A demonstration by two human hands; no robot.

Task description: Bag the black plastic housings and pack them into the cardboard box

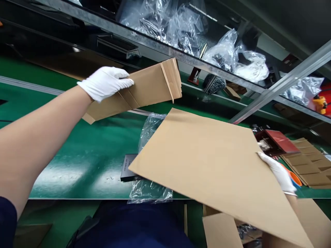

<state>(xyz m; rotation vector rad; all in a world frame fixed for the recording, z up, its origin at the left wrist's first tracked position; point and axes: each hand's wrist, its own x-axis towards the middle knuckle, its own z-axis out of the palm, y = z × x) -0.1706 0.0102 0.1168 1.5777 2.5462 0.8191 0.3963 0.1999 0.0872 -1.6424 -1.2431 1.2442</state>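
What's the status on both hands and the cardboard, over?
Left hand grips folded cardboard insert, raised over green belt. Right hand holds flat cardboard sheet. Sheet partly covers the black box in its plastic bag.

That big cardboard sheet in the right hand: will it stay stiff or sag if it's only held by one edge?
Likely fairly stiff: the sheet looks flat though the right hand grips only its edge. Probably light for its size. Its broad face may wobble or catch air.

A folded carton (pixel 144 89) is held up at the left, behind a flat cardboard sheet (pixel 214 165) at the right. Under the sheet's left corner, a black box (pixel 127 168) lies on a plastic bag (pixel 148 189) on the belt (pixel 85 151).
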